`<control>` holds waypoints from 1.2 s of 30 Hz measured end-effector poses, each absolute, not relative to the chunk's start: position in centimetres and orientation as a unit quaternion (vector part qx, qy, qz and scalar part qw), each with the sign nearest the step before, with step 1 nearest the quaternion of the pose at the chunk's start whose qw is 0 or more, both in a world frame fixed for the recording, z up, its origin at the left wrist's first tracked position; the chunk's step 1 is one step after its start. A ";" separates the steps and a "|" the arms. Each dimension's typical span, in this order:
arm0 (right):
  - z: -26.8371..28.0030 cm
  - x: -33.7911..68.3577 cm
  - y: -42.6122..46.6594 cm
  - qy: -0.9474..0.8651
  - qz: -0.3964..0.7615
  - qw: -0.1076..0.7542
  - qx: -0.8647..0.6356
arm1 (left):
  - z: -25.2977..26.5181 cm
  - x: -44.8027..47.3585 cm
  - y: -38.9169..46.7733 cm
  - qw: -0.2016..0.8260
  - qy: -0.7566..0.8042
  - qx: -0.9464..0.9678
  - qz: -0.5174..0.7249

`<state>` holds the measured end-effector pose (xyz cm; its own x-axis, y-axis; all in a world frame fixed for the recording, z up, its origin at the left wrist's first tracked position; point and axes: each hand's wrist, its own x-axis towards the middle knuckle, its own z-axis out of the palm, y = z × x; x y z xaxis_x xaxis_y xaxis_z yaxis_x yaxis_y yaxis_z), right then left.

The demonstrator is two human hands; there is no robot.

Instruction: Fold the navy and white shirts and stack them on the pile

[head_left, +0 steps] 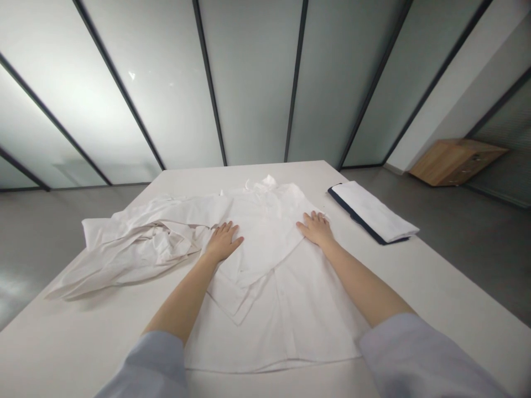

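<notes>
A white shirt (319, 309) lies spread on the table, its collar toward the far side and its hem near me. One sleeve is folded across its body, with the cuff near the middle. My left hand (224, 241) rests flat on the shirt's left side, fingers spread. My right hand (317, 228) presses flat near the right shoulder, fingers apart. Neither hand grips anything. To the left of my left hand, white fabric (145, 249) is bunched and wrinkled; it runs into the shirt, and I cannot tell whether it is a separate garment.
The white table (418, 282) reaches toward frosted glass panels (253, 83) with dark frames. On its right edge lies a folded white cloth (373, 207) over a dark navy board or folder (363, 225). A wooden cabinet (454, 160) stands on the floor at far right.
</notes>
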<state>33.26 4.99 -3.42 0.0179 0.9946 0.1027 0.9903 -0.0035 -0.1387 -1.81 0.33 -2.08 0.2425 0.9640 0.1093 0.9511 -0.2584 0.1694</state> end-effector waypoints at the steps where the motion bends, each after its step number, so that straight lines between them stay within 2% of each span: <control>1: -3.4 33.4 4.9 -0.702 0.011 0.092 -0.706 | -2.0 -1.8 0.3 0.035 0.606 0.788 0.098; 8: -3.0 33.5 4.5 -0.758 -0.003 0.134 -0.639 | -1.6 -1.6 -0.1 0.027 0.611 0.787 0.085; 15: -2.8 31.4 3.8 -0.728 0.017 0.055 -0.683 | -2.0 -1.2 -0.2 0.005 0.670 0.740 0.060; 21: -2.3 31.6 4.7 -0.735 0.023 0.025 -0.677 | -1.9 -1.1 0.8 -0.015 0.672 0.741 0.010; 30: -1.2 31.4 5.3 -0.754 -0.033 0.092 -0.650 | -1.6 -0.9 2.2 -0.037 0.667 0.744 0.009; 36: -1.6 30.8 3.5 -0.752 -0.025 0.086 -0.653 | -1.9 -1.1 1.9 -0.050 0.667 0.742 0.047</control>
<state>30.78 3.53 -1.56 -0.1319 0.9777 0.1633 0.9865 0.1456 -0.0746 -1.06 1.95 -1.94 0.1063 0.9850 0.1359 0.9943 -0.1057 -0.0115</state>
